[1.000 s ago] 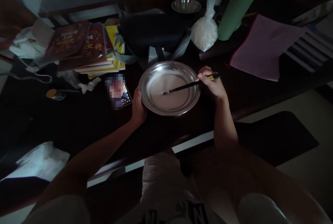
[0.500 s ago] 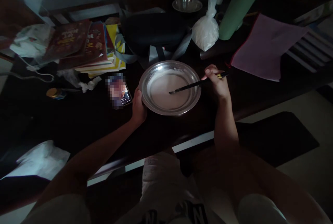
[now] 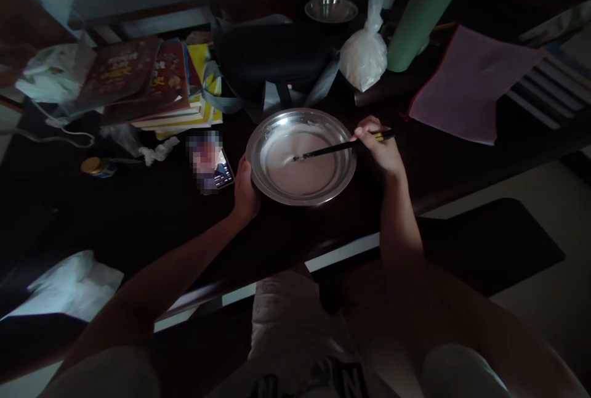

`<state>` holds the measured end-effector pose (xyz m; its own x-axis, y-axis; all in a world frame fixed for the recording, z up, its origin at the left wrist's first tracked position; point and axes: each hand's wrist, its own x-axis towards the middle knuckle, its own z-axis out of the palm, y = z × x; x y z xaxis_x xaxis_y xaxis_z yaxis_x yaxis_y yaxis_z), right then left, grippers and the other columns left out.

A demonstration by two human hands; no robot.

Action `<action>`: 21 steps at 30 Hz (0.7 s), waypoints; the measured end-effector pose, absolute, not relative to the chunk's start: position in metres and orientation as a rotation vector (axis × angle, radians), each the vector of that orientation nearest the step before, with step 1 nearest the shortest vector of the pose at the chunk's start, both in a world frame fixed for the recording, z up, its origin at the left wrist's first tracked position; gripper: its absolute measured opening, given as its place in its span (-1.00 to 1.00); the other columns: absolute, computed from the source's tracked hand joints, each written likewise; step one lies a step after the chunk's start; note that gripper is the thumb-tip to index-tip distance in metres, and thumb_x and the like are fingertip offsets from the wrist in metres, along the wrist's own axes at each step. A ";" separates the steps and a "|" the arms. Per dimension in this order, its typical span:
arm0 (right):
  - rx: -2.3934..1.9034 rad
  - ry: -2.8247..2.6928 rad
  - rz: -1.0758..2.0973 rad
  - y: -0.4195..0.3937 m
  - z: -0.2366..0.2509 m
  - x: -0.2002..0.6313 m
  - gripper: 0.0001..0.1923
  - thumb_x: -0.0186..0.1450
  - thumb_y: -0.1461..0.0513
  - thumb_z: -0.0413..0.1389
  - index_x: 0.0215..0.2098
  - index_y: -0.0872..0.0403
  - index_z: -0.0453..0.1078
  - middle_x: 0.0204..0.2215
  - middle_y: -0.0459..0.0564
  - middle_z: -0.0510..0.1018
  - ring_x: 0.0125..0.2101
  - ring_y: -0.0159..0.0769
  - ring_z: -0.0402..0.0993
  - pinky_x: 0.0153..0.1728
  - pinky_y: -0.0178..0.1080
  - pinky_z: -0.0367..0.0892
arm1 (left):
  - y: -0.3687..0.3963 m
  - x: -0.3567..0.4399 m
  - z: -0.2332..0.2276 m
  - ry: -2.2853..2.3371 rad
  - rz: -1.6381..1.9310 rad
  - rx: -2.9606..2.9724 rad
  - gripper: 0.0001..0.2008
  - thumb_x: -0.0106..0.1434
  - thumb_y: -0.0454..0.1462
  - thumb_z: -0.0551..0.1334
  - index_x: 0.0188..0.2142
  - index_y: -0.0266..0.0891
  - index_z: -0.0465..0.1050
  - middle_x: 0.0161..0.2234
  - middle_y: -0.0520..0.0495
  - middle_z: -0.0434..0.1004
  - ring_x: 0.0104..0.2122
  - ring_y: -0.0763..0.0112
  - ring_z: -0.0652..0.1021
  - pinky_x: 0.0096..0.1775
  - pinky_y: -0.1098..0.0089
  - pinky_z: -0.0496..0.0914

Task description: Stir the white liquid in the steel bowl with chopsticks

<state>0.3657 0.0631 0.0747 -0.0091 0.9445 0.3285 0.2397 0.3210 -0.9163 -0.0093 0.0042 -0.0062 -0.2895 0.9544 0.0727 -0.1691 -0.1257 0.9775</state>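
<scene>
A wide-rimmed steel bowl (image 3: 301, 199) stands on the dark table, with a pale, milky mixture (image 3: 295, 176) in its bottom. At its left side my left hand (image 3: 246, 188) is closed on the rim, thumb on top. My right hand (image 3: 379, 146), closed, grips black chopsticks (image 3: 330, 149) with gold bands near the upper end; whether one or two are held is hard to tell. Their tips dip into the mixture left of the bowl's centre. Just left of my left hand lies a lit phone (image 3: 221, 170), its screen partly blurred.
Books (image 3: 161, 84) are stacked at the back left, near a small jar (image 3: 98, 167) and crumpled tissue (image 3: 159, 150). Behind the bowl sit a black bag (image 3: 274, 50), a tied bag of white powder (image 3: 364, 59), a green cylinder (image 3: 425, 16) and another steel bowl (image 3: 331, 10). A purple mesh pouch (image 3: 466, 90) lies right.
My right hand has shifted slightly left, and the chopstick tips have moved left and a little up through the mixture. My left hand and the bowl look unmoved.
</scene>
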 end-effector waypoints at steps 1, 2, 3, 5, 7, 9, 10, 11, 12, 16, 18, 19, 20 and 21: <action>-1.145 -1.466 0.792 0.063 0.075 0.366 -0.19 0.26 -0.66 0.44 -0.46 -0.19 0.66 -0.30 -0.03 0.49 -0.01 0.06 0.58 0.39 0.33 0.53 | 0.004 -0.009 -0.006 1.218 1.578 0.994 -0.32 0.56 0.44 0.44 0.22 0.02 0.86 0.36 -0.16 0.91 0.51 -0.11 0.75 0.66 -0.04 0.57; -1.148 -1.444 0.786 0.063 0.075 0.366 -0.19 0.26 -0.66 0.43 -0.47 -0.19 0.66 -0.30 -0.03 0.49 0.00 0.06 0.59 0.40 0.34 0.53 | 0.004 -0.009 -0.007 1.215 1.579 0.998 -0.32 0.57 0.44 0.43 0.24 0.02 0.86 0.37 -0.17 0.91 0.52 -0.11 0.75 0.66 -0.05 0.57; -1.147 -1.440 0.796 0.063 0.075 0.367 -0.19 0.26 -0.66 0.43 -0.47 -0.19 0.65 -0.30 -0.03 0.49 0.01 0.06 0.60 0.41 0.35 0.53 | 0.004 -0.009 -0.007 1.212 1.576 1.005 -0.31 0.58 0.44 0.42 0.26 0.02 0.85 0.38 -0.18 0.90 0.53 -0.11 0.74 0.65 -0.05 0.57; -1.139 -1.479 0.837 0.063 0.074 0.367 -0.21 0.25 -0.63 0.47 -0.46 -0.19 0.67 -0.30 -0.04 0.50 0.02 0.06 0.62 0.42 0.35 0.54 | 0.004 -0.009 -0.007 1.209 1.570 1.022 -0.30 0.59 0.44 0.41 0.30 0.02 0.84 0.38 -0.20 0.90 0.54 -0.12 0.73 0.64 -0.07 0.59; -1.139 -1.523 0.852 0.064 0.074 0.367 -0.26 0.25 -0.59 0.52 -0.43 -0.20 0.69 -0.30 -0.04 0.52 0.03 0.07 0.63 0.43 0.35 0.55 | 0.003 -0.009 -0.007 1.212 1.565 1.037 -0.28 0.60 0.46 0.40 0.30 0.02 0.84 0.37 -0.20 0.90 0.55 -0.14 0.72 0.63 -0.08 0.59; -1.141 -1.503 0.820 0.064 0.072 0.368 -0.28 0.28 -0.57 0.52 -0.43 -0.20 0.70 -0.29 -0.03 0.52 0.03 0.07 0.63 0.44 0.36 0.55 | 0.003 -0.010 -0.008 1.222 1.570 1.042 -0.26 0.57 0.48 0.42 0.28 0.03 0.85 0.37 -0.19 0.90 0.54 -0.16 0.72 0.64 -0.09 0.58; -1.135 -1.477 0.802 0.065 0.072 0.369 -0.27 0.29 -0.57 0.51 -0.44 -0.19 0.69 -0.28 -0.02 0.52 0.03 0.07 0.62 0.44 0.36 0.55 | 0.004 -0.011 -0.009 1.229 1.571 1.046 -0.25 0.55 0.50 0.42 0.28 0.03 0.85 0.38 -0.18 0.89 0.54 -0.15 0.72 0.65 -0.10 0.57; -1.126 -1.454 0.792 0.065 0.071 0.370 -0.26 0.31 -0.57 0.50 -0.46 -0.18 0.67 -0.27 -0.02 0.52 0.03 0.07 0.63 0.44 0.36 0.55 | 0.004 -0.012 -0.010 1.236 1.572 1.053 -0.24 0.55 0.51 0.42 0.28 0.03 0.85 0.38 -0.19 0.89 0.53 -0.15 0.72 0.66 -0.11 0.56; -1.116 -1.443 0.794 0.065 0.070 0.370 -0.25 0.32 -0.57 0.48 -0.47 -0.17 0.66 -0.27 -0.02 0.53 0.04 0.07 0.63 0.44 0.36 0.56 | 0.004 -0.013 -0.011 1.244 1.573 1.063 -0.22 0.54 0.52 0.42 0.29 0.03 0.85 0.39 -0.20 0.88 0.53 -0.14 0.72 0.67 -0.12 0.55; -1.092 -1.510 0.844 0.066 0.068 0.369 -0.29 0.31 -0.53 0.53 -0.43 -0.16 0.69 -0.28 -0.03 0.57 0.02 0.07 0.67 0.40 0.34 0.60 | 0.005 -0.016 -0.014 1.255 1.560 1.101 -0.25 0.57 0.50 0.42 0.31 0.06 0.85 0.39 -0.18 0.88 0.56 -0.18 0.69 0.67 -0.10 0.55; -1.101 -1.508 0.813 0.066 0.068 0.369 -0.31 0.32 -0.52 0.53 -0.42 -0.17 0.70 -0.28 -0.03 0.58 0.01 0.06 0.67 0.40 0.35 0.59 | 0.005 -0.017 -0.013 1.259 1.556 1.090 -0.28 0.54 0.51 0.44 0.28 0.13 0.87 0.38 -0.14 0.89 0.58 -0.20 0.67 0.66 -0.10 0.57; -1.113 -1.489 0.791 0.066 0.068 0.369 -0.30 0.34 -0.52 0.52 -0.43 -0.17 0.69 -0.29 -0.03 0.57 0.01 0.05 0.67 0.40 0.34 0.59 | 0.004 -0.016 -0.012 1.264 1.556 1.077 -0.29 0.52 0.52 0.44 0.27 0.15 0.87 0.38 -0.12 0.89 0.59 -0.19 0.67 0.68 -0.11 0.55; -1.123 -1.468 0.777 0.066 0.068 0.369 -0.29 0.36 -0.53 0.49 -0.44 -0.17 0.68 -0.29 -0.03 0.56 0.01 0.05 0.66 0.40 0.34 0.58 | 0.004 -0.015 -0.011 1.270 1.557 1.064 -0.28 0.51 0.53 0.44 0.26 0.14 0.87 0.38 -0.12 0.89 0.59 -0.18 0.66 0.69 -0.11 0.53; -1.128 -1.455 0.778 0.065 0.069 0.369 -0.27 0.37 -0.54 0.47 -0.45 -0.17 0.66 -0.29 -0.03 0.55 0.01 0.05 0.66 0.40 0.33 0.57 | 0.004 -0.014 -0.010 1.276 1.557 1.053 -0.26 0.51 0.53 0.43 0.25 0.12 0.87 0.38 -0.12 0.89 0.59 -0.16 0.67 0.71 -0.11 0.50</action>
<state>0.3695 0.0655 0.0688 0.0356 0.9356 0.3514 0.2270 0.3348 -0.9145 -0.0141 0.0035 -0.0095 -0.2911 0.9521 0.0934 -0.0955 -0.1261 0.9874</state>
